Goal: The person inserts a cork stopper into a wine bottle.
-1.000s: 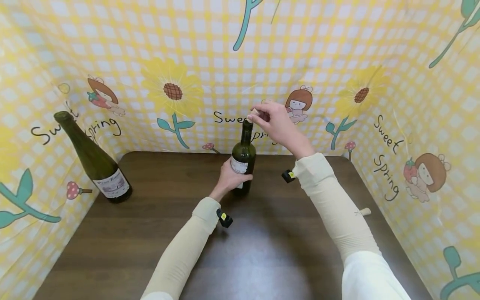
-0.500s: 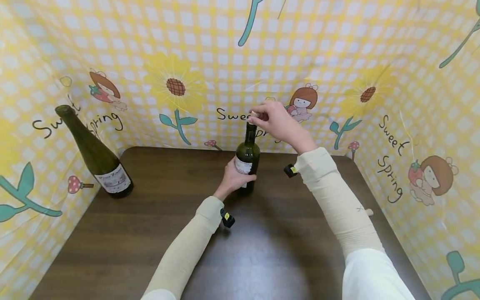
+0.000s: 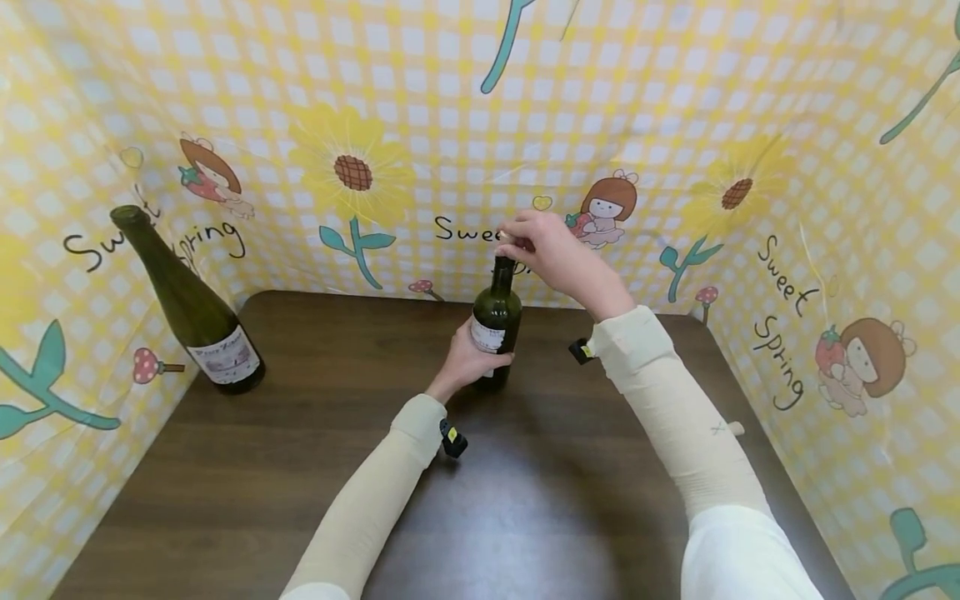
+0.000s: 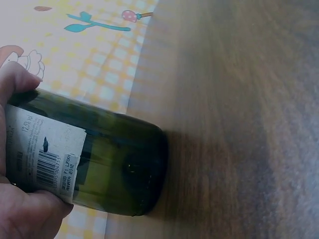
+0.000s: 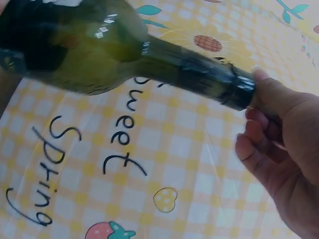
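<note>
A dark green wine bottle (image 3: 496, 308) with a white label stands upright near the back of the table. My left hand (image 3: 471, 358) grips its lower body, the thumb lying across the front; the back label (image 4: 47, 154) shows a barcode in the left wrist view. Over the bottle's mouth, my right hand (image 3: 558, 250) pinches a small pale cork (image 3: 505, 238), mostly hidden by the fingers. In the right wrist view, the right fingertips sit right at the rim of the bottle neck (image 5: 209, 77).
A second, taller green bottle (image 3: 191, 308) with a label stands at the left of the table (image 3: 300, 442). Another pale cork (image 3: 737, 428) lies at the right edge, partly behind the right sleeve. Checkered cloth walls (image 3: 450, 125) rise around the table's back and sides.
The right hand has come down slightly over the bottle's mouth, and less of the cork shows between its fingers. The left hand keeps its grip on the bottle. The head view has shifted a little.
</note>
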`<state>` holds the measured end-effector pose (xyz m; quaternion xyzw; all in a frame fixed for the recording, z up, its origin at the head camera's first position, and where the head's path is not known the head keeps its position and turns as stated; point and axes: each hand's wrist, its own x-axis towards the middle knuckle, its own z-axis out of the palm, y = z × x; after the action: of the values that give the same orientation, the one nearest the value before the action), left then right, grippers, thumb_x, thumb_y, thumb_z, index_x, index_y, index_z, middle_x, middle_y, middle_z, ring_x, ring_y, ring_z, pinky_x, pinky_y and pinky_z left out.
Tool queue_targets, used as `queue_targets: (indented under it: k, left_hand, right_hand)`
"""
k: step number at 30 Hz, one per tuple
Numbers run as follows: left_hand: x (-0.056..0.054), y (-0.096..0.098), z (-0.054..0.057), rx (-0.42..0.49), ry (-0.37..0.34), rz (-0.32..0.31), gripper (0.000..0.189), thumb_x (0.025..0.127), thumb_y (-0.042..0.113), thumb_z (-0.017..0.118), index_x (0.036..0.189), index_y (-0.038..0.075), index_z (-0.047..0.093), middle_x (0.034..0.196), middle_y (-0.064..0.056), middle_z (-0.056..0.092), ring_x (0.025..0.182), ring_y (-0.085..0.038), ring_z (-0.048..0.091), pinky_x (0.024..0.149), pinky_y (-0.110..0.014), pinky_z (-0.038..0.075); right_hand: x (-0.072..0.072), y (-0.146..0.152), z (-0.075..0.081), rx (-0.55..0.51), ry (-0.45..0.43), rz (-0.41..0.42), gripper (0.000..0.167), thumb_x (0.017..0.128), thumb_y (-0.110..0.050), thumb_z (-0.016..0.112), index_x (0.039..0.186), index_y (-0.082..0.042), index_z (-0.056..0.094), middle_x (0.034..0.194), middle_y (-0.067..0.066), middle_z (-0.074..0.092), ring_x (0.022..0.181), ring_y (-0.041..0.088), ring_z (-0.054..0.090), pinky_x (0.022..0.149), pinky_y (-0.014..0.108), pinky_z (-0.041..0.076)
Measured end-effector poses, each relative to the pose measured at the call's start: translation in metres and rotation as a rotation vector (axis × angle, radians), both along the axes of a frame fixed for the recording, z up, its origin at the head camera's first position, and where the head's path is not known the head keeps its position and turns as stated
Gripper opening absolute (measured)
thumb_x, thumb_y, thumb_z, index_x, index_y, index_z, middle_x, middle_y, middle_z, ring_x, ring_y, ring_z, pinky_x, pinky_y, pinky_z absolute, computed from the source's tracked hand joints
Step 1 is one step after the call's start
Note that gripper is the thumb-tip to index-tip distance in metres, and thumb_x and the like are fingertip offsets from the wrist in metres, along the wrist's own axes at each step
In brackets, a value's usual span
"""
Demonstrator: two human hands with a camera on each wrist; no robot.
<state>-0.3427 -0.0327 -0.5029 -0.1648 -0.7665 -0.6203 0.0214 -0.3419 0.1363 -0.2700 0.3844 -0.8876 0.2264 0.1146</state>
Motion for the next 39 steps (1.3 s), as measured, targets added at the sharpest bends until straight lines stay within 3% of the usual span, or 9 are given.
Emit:
queue_targets:
  k: [9,12,16,19,23,26,29,34,39]
  left_hand:
    - [0.002,-0.003,0.002,0.004,-0.013,-0.014,0.065,0.076,0.010,0.087,0.132,0.014,0.054,0.116,-0.010,0.064,0.106,-0.025,0.062,0.096,-0.046,0.049]
    - [0.011,-0.005,0.016,0.006,-0.016,-0.039,0.065,0.077,0.007,0.086,0.134,0.009,0.053,0.118,-0.013,0.064,0.107,-0.027,0.062,0.097,-0.047,0.049]
    - [0.022,-0.007,0.034,0.014,-0.007,-0.066,0.063,0.079,0.003,0.084,0.134,0.003,0.053,0.118,-0.016,0.063,0.107,-0.028,0.062,0.097,-0.048,0.049]
    - [0.022,-0.007,0.032,0.023,0.005,-0.068,0.063,0.079,0.003,0.084,0.134,0.004,0.053,0.117,-0.015,0.063,0.106,-0.028,0.062,0.097,-0.048,0.049]
    - [0.023,-0.007,0.031,0.018,0.026,-0.065,0.064,0.079,0.004,0.083,0.135,0.005,0.053,0.117,-0.015,0.063,0.106,-0.028,0.063,0.096,-0.048,0.049]
    - [0.022,-0.005,0.030,0.024,0.043,-0.064,0.064,0.079,0.004,0.083,0.135,0.005,0.053,0.117,-0.015,0.063,0.106,-0.027,0.063,0.096,-0.048,0.049]
    - [0.018,-0.003,0.023,0.038,0.055,-0.060,0.065,0.078,0.003,0.084,0.135,0.004,0.052,0.117,-0.016,0.063,0.106,-0.028,0.062,0.097,-0.047,0.049]
    - [0.003,0.001,0.001,0.043,0.062,-0.037,0.071,0.076,0.003,0.086,0.137,0.005,0.051,0.121,-0.017,0.062,0.109,-0.030,0.060,0.100,-0.047,0.046]
    - [-0.002,0.000,-0.006,0.027,0.052,-0.029,0.072,0.075,0.008,0.088,0.138,0.012,0.051,0.122,-0.012,0.063,0.109,-0.027,0.061,0.100,-0.046,0.046]
  right_hand:
    - [0.010,0.001,-0.011,0.008,0.123,0.003,0.026,0.103,-0.019,0.059,0.123,-0.003,0.066,0.092,0.009,0.055,0.079,0.019,0.057,0.071,0.031,0.049]
    - [0.012,-0.001,-0.017,0.009,0.161,-0.021,0.027,0.104,-0.019,0.059,0.124,-0.003,0.066,0.093,0.009,0.055,0.080,0.019,0.057,0.071,0.031,0.049]
    - [0.008,-0.001,-0.023,-0.088,0.168,-0.024,0.033,0.104,-0.019,0.058,0.130,-0.001,0.066,0.093,0.009,0.056,0.077,0.019,0.052,0.070,0.031,0.046]
    - [0.001,-0.002,-0.031,-0.252,0.139,-0.042,0.035,0.106,-0.020,0.055,0.132,0.000,0.066,0.099,0.011,0.064,0.073,0.019,0.049,0.068,0.031,0.043]
    - [-0.010,-0.009,-0.043,-0.485,0.001,-0.100,0.038,0.109,-0.028,0.047,0.129,-0.005,0.069,0.110,0.012,0.071,0.077,0.023,0.056,0.069,0.031,0.043]
    - [-0.016,-0.016,-0.049,-0.601,-0.191,-0.110,0.048,0.110,-0.034,0.041,0.113,0.002,0.072,0.120,0.014,0.071,0.096,0.030,0.064,0.080,0.032,0.047]
    - [-0.019,-0.023,-0.053,-0.692,-0.429,-0.063,0.058,0.109,-0.037,0.035,0.109,0.009,0.070,0.123,0.019,0.070,0.110,0.036,0.065,0.094,0.037,0.051]
    - [-0.019,-0.031,-0.059,-0.793,-0.739,0.023,0.073,0.104,-0.046,0.025,0.111,0.013,0.068,0.097,0.017,0.073,0.093,0.035,0.068,0.092,0.041,0.053]
    - [-0.018,-0.038,-0.065,-0.890,-0.830,0.086,0.073,0.102,-0.050,0.022,0.080,-0.002,0.072,0.071,0.004,0.070,0.070,0.024,0.068,0.079,0.036,0.054]
